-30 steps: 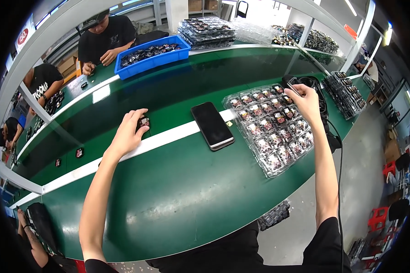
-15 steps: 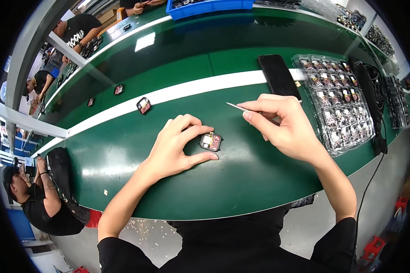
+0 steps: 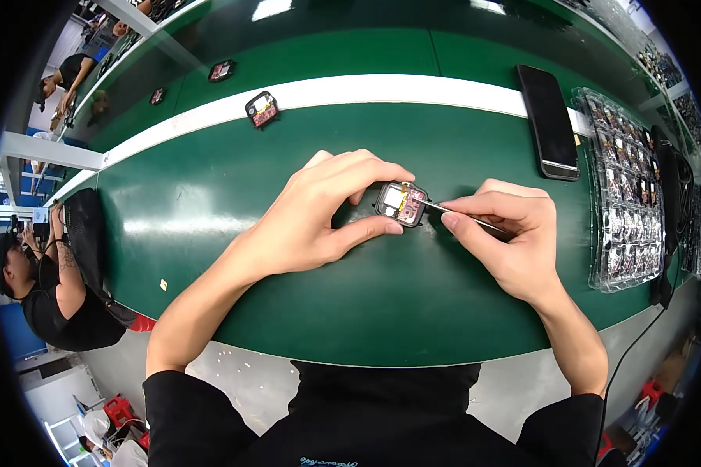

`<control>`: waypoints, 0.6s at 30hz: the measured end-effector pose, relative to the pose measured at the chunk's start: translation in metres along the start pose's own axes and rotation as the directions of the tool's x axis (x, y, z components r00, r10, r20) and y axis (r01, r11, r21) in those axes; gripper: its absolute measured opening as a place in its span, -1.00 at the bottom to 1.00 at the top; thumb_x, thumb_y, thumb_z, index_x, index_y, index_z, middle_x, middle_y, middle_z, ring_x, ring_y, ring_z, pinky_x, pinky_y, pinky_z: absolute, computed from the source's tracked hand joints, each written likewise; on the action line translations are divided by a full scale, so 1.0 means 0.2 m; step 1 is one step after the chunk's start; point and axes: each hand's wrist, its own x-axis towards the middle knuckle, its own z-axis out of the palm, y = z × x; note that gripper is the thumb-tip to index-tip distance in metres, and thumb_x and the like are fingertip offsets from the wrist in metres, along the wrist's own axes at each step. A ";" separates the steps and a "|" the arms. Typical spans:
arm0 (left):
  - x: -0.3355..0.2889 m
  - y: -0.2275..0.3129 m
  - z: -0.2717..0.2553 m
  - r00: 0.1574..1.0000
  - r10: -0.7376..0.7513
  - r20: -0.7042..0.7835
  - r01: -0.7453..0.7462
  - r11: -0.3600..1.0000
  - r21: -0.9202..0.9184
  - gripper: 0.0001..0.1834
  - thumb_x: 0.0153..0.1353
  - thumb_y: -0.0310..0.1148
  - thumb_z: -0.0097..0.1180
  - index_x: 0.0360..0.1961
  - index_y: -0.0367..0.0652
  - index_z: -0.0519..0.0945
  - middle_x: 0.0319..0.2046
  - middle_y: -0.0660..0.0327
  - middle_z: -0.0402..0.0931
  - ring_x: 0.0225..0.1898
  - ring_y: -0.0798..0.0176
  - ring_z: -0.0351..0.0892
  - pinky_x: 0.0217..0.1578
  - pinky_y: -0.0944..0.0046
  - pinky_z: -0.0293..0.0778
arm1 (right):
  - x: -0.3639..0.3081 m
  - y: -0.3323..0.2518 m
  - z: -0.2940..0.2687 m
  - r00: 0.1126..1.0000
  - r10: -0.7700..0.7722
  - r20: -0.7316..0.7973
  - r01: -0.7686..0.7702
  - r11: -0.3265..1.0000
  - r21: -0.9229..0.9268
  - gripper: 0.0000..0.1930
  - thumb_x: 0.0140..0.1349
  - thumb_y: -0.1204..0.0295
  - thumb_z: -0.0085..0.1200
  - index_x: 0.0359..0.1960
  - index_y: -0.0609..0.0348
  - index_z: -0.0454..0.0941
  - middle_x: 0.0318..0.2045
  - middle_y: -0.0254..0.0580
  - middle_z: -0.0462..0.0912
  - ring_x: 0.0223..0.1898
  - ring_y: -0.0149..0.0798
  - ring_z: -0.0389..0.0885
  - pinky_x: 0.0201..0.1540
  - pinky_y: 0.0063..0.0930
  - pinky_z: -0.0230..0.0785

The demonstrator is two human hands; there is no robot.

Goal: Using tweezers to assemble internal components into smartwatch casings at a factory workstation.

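Head view: left hand (image 3: pixel 327 214) holds small square gadget (image 3: pixel 396 199) between fingers, above or on tabletop (image 3: pixel 319 311), unclear which. Right hand (image 3: pixel 514 233) pinches thin metal tool (image 3: pixel 483 224); tip, earlier apart, now at gadget: close work apparently underway.

Rear of metal tool (image 3: pixel 433 205) hidden by right hand (image 3: pixel 512 261)
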 end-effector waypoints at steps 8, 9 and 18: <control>0.03 -0.04 0.00 0.998 0.040 0.044 -0.044 0.995 0.091 -0.39 0.08 -0.23 0.71 0.19 -0.07 0.81 -0.30 0.31 0.63 -0.30 0.24 0.47 -0.13 0.20 0.29 | 0.01 0.01 0.03 1.000 -0.027 -0.003 0.026 0.992 -0.126 -0.88 0.20 0.69 0.42 -0.23 0.33 0.88 -0.60 -0.34 0.58 -0.67 -0.56 0.35 -0.58 -0.50 0.05; 0.03 -0.04 0.01 0.998 0.035 0.050 -0.039 0.996 0.082 -0.39 0.08 -0.23 0.71 0.19 -0.07 0.81 -0.30 0.31 0.63 -0.30 0.24 0.47 -0.13 0.20 0.29 | 0.01 0.02 0.03 0.999 -0.036 -0.014 0.034 0.989 -0.142 -0.87 0.19 0.69 0.42 -0.23 0.33 0.88 -0.60 -0.33 0.58 -0.67 -0.54 0.35 -0.58 -0.49 0.07; 0.03 -0.04 0.00 0.998 0.048 0.041 -0.051 0.996 0.073 -0.40 0.08 -0.22 0.70 0.18 -0.06 0.83 -0.31 0.30 0.63 -0.33 0.26 0.45 -0.19 0.21 0.27 | 0.01 0.01 0.05 0.999 -0.035 -0.013 0.033 0.988 -0.151 -0.87 0.19 0.69 0.43 -0.23 0.33 0.87 -0.59 -0.33 0.60 -0.67 -0.54 0.37 -0.59 -0.50 0.10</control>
